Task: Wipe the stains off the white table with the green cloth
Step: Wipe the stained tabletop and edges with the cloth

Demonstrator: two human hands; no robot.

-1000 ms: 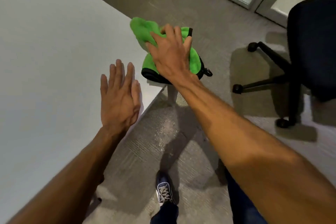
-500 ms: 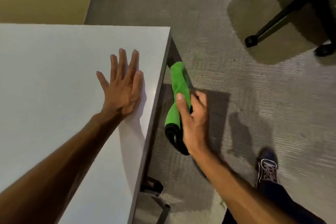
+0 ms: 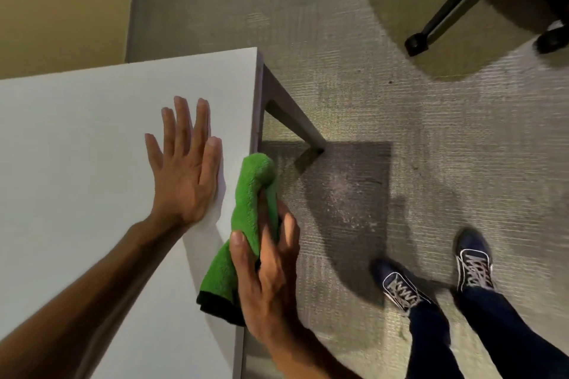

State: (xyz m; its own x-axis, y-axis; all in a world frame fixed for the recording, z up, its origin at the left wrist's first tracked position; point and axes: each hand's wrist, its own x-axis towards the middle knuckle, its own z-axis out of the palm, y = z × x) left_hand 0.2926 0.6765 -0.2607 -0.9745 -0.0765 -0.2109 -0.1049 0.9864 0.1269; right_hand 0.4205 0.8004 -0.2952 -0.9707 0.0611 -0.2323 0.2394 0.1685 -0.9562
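Gripping bunched green cloth [image 3: 251, 209], right hand [image 3: 268, 280]; left hand [image 3: 184, 169] flat, released, on white table [image 3: 77, 132].

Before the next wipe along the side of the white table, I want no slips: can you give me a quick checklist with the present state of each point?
1. Green cloth with black trim held in the right hand: ok.
2. Cloth against the white table's side edge: ok, it hangs along that edge, not on the top.
3. Left hand flat on the tabletop, bracing: ok.
4. Stains left on the top: cannot tell, none show on the visible surface.
5. Footing: ok, both dark blue sneakers are on the grey carpet.
6. Black office chair base clear of the path: ok, it stands well away.
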